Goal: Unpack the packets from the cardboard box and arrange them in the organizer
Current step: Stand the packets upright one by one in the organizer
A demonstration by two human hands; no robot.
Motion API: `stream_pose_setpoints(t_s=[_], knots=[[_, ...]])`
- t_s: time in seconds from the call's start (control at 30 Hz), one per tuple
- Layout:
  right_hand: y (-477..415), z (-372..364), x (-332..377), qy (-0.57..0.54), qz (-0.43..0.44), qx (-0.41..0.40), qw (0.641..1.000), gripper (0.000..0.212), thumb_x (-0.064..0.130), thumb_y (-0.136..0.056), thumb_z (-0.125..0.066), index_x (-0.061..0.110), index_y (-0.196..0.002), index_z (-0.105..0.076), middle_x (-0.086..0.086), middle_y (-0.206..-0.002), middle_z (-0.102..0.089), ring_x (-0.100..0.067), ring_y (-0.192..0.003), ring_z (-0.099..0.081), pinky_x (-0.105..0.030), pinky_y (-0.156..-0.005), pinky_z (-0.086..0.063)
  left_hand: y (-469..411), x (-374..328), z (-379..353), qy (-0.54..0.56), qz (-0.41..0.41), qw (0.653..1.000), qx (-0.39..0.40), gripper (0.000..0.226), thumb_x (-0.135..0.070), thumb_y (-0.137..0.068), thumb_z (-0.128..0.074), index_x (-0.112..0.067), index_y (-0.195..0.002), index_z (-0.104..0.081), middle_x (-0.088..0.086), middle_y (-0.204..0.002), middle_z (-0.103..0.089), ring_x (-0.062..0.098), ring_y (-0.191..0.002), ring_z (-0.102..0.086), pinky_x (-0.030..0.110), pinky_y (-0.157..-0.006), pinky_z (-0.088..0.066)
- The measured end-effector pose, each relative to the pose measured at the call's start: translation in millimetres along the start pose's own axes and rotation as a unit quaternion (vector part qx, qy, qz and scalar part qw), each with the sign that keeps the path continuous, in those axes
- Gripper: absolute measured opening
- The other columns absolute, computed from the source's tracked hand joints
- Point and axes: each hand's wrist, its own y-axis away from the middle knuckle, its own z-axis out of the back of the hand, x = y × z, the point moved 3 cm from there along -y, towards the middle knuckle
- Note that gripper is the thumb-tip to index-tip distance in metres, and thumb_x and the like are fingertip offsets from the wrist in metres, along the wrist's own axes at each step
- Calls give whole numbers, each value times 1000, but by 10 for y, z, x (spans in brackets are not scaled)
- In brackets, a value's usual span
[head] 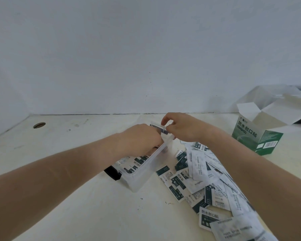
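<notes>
Your left hand (142,138) reaches down into the clear plastic organizer (141,176), fingers curled on packets inside, while your right hand (179,126) pinches its far rim. Loose white-and-dark-green packets (198,185) lie scattered on the surface (94,214) beneath your right forearm. The opened green-and-white cardboard box (257,134) stands beyond your right hand.
</notes>
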Motion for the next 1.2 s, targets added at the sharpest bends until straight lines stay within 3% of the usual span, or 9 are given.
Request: stream_pose_setpoints(t_s=[0.1, 0.23, 0.33, 0.5, 0.63, 0.73, 0.93, 1.07, 1.2], knots=[[-1, 1, 1, -7, -2, 1, 1000, 27, 13, -95, -43, 18, -118, -56, -4, -109, -62, -24, -95, -62, -26, -60, -40, -7, -32, 16, -36, -26, 999, -15, 29, -30, -97, -47, -38, -122, -58, -3, -106, -57, 16, -76, -44, 26, -61, -32], [-26, 5, -25, 9, 2, -2, 1000, 27, 14, -95, -45, 18, -119, -56, -1, -115, -58, -17, -96, -51, -23, -66, -37, -14, -39, 31, -35, -70, 996, -36, 31, -33, -99, -42, -27, -119, -64, 4, -100, -58, 24, -96, -55, 28, -65, -39], [-24, 17, -15, 16, 1, -4, 1000, 29, 14, -96, -46, 17, -123, -55, 2, -108, -51, -16, -95, -48, -24, -73, -36, 3, -20, 39, -4, -107, 993, -56, 46, -39, -93, -34, -20, -105, -73, 7, -87, -60, 28, -84, -59, 34, -64, -50], [-15, 11, 1, 21, 2, -7, 1000, 31, 13, -97, -43, 17, -125, -54, 2, -105, -48, -16, -92, -46, -24, -74, -34, -15, 22, 31, 10, -99, 994, -55, 28, -22, -93, -56, -28, -117, -69, 4, -96, -62, 22, -88, -59, 27, -64, -35], [-21, 11, -3, 15, 6, -6, 1000, 30, 12, -96, -42, 16, -123, -55, 2, -105, -50, -12, -81, -47, -20, -60, -34, -55, 37, 9, -29, -95, 995, -15, 25, -27, -94, -50, -27, -110, -70, -1, -101, -57, 17, -91, -55, 24, -64, -32], [-20, 13, -9, 7, 6, -3, 1000, 29, 13, -97, -41, 15, -122, -56, 1, -106, -51, -12, -82, -47, -23, -64, -35, -57, 69, -34, -45, -90, 995, -2, 27, -31, -93, -46, -23, -104, -69, -1, -100, -54, 17, -91, -54, 22, -65, -32], [-12, -7, -28, -20, 4, 4, 1000, 26, 11, -95, -43, 15, -116, -57, 1, -106, -55, -18, -93, -50, -19, -59, -34, -31, 61, 32, 17, -54, 998, 21, 33, -31, -97, -48, -39, -128, -57, -4, -118, -53, 11, -109, -48, 17, -74, -27], [17, -20, -31, -35, -11, 16, 999, 22, 17, -97, -44, 15, -115, -56, -7, -107, -64, -20, -84, -60, -33, -73, -50, 4, 126, 16, 82, -16, 996, -11, 28, -29, -90, -62, -37, -117, -64, -8, -110, -63, 11, -94, -58, 27, -83, -45], [24, -42, -45, -43, -12, 13, 999, 20, 17, -98, -45, 15, -115, -56, -8, -103, -65, -22, -82, -67, -42, -86, -56, -17, 142, -14, 39, 16, 999, 12, 14, -27, -89, -63, -26, -103, -66, -5, -100, -63, 12, -81, -55, 30, -76, -47]])
